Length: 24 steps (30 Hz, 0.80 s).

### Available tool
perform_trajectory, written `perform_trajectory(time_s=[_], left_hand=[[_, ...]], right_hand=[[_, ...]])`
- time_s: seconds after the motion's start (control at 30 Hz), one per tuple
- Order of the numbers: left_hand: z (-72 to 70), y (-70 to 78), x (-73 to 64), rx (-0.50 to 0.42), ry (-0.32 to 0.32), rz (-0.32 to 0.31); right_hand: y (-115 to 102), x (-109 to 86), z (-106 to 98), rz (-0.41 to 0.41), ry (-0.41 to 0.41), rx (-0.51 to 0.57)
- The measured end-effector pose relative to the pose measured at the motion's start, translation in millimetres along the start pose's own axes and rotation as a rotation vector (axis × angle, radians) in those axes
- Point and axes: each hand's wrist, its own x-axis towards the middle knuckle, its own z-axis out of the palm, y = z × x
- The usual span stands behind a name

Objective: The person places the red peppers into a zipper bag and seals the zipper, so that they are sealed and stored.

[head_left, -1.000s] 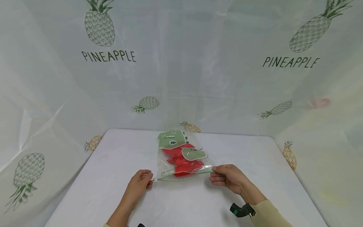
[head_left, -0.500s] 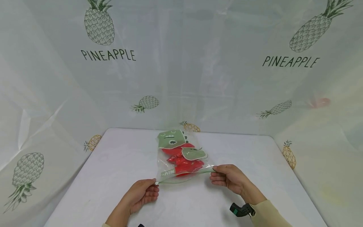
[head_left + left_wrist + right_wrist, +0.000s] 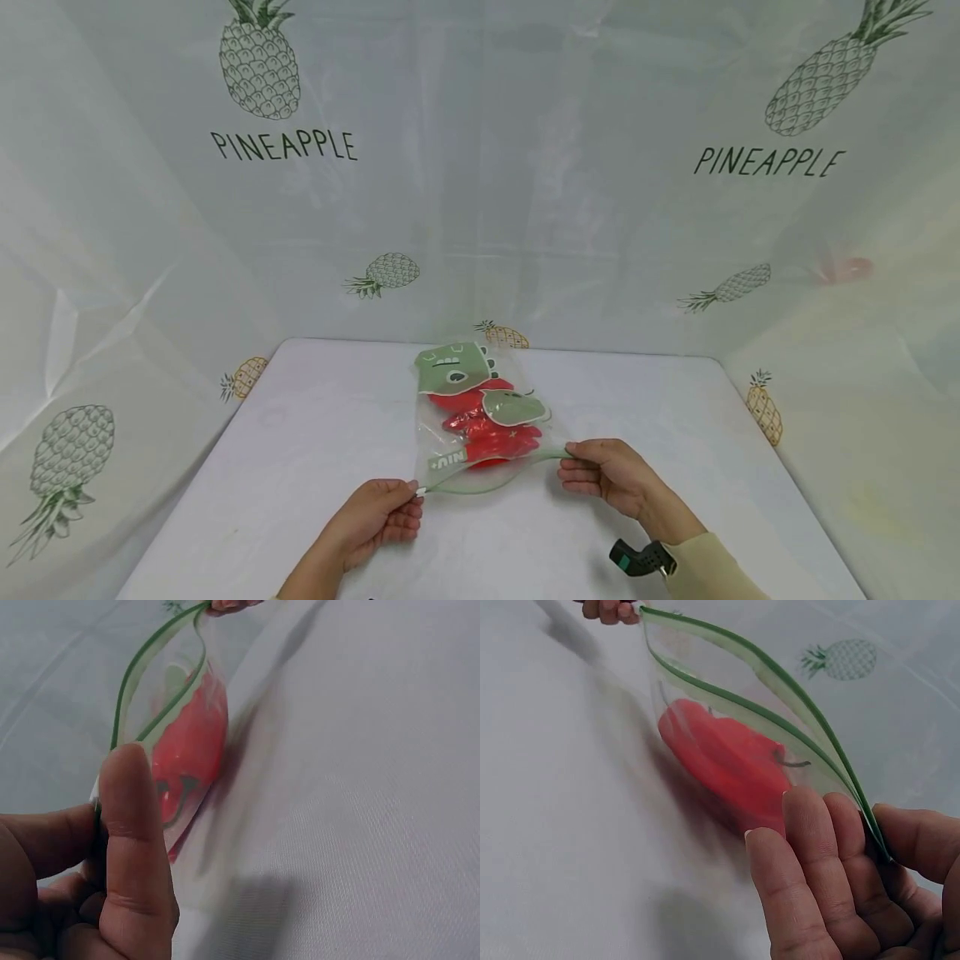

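Note:
A clear zip bag (image 3: pixel 433 427) with green cartoon prints lies on the white table, its green-edged mouth toward me. Red objects (image 3: pixel 495 443) fill part of it; in the right wrist view a red piece (image 3: pixel 724 754) shows through the film, its kind unclear. My left hand (image 3: pixel 371 521) pinches the left corner of the mouth, by a small white slider (image 3: pixel 421 492). At the right corner, my right hand (image 3: pixel 611 475) pinches the green edge between thumb and forefinger. Between both hands the two green strips (image 3: pixel 765 712) bow apart, leaving the mouth gaping.
The white table (image 3: pixel 315 417) stretches around the bag. Behind it and at both sides hangs a pale curtain (image 3: pixel 480 167) with pineapple prints. A black wrist device (image 3: pixel 642 557) sits by the right sleeve.
My left hand has moved right and toward me, changing its hold on the bag's left corner. The mouth gapes wider than before. My right hand has stayed nearly in place.

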Motion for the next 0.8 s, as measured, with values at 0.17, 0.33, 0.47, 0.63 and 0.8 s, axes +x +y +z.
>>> perform_trajectory(time_s=[0.17,0.33,0.47,0.63,0.8], left_hand=[[6.9,0.9,1.5,0.174,0.094,0.071],[12.6,1.8,2.4,0.310,0.216,0.115],[14.1,3.6,3.7,0.346,0.278,0.126],[10.2,5.5,4.9,0.241,0.273,0.125],[3.2,4.5,2.7,0.124,0.170,0.094]], right_hand=[[1,-0.8,0,0.008,-0.002,0.004],[3,-0.9,-1,0.013,0.001,0.006],[7,1.1,-2,0.009,0.010,-0.007],[11,3.5,-1,0.003,0.030,-0.016],[14,2.8,1,0.009,0.034,0.016]])
